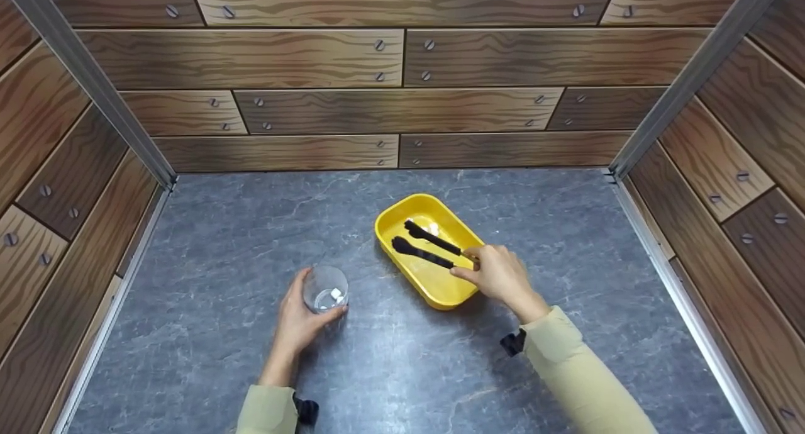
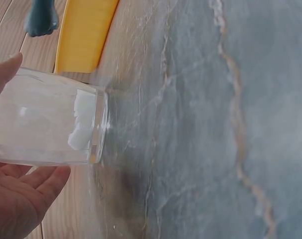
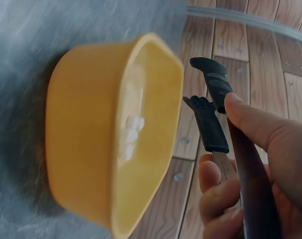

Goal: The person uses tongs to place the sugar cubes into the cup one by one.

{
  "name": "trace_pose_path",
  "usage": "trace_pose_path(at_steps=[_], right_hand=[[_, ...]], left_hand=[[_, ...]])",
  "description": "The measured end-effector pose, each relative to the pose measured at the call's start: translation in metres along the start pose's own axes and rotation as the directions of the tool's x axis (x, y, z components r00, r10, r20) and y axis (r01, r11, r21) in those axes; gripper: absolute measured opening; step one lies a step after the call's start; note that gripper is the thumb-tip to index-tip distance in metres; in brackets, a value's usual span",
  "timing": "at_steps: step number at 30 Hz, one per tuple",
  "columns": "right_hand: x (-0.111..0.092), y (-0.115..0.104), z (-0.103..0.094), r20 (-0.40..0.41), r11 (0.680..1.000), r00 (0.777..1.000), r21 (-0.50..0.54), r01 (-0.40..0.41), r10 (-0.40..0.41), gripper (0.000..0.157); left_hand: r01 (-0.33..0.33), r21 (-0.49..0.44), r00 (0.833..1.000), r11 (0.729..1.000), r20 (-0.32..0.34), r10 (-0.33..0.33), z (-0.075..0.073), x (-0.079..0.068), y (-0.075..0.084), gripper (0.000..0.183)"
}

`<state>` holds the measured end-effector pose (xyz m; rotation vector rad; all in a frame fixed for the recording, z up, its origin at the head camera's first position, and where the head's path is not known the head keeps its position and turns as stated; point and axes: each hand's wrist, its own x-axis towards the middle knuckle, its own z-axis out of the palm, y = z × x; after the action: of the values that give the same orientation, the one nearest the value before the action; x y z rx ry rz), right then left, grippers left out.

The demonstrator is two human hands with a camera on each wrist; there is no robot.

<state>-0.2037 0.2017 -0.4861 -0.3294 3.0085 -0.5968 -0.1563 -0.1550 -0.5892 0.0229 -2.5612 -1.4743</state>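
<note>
My left hand point(image 1: 300, 317) curls its fingers and thumb around a clear glass point(image 1: 317, 283) standing on the table. A few white cubes point(image 2: 82, 119) lie at the bottom of that glass. With fingers and thumb, my right hand point(image 1: 500, 273) holds a pair of tongs point(image 1: 431, 256) with black tips. The tong tips are spread apart with nothing between them, over a yellow plastic tub point(image 1: 402, 273). Inside the tub, several white cubes point(image 3: 132, 133) show at the bottom in the right wrist view.
The grey marbled tabletop point(image 1: 220, 245) reaches to wood-patterned walls point(image 1: 314, 110) at the back and on both sides. Metal rails point(image 1: 685, 314) run along the side edges. The tub stands to the right of the glass.
</note>
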Motion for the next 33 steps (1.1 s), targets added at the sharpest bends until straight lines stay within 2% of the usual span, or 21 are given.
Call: trace_pose_path(at_steps=[8, 22, 33], right_hand=[[0.011, 0.010, 0.000, 0.065, 0.998, 0.996, -0.029, -0.060, 0.062, 0.050], [0.018, 0.022, -0.001, 0.076, 0.990, 0.988, -0.057, -0.133, 0.137, 0.056], [0.028, 0.027, 0.002, 0.065, 0.986, 0.991, -0.125, -0.107, 0.116, 0.052]], left_hand=[[0.052, -0.007, 0.999, 0.999, 0.010, -0.052, -0.002, -0.002, 0.000, 0.098], [0.018, -0.004, 1.000, 1.000, 0.010, -0.018, 0.001, -0.001, 0.000, 0.096], [0.026, 0.009, 1.000, 1.000, 0.011, -0.026, 0.002, -0.001, 0.000, 0.096]])
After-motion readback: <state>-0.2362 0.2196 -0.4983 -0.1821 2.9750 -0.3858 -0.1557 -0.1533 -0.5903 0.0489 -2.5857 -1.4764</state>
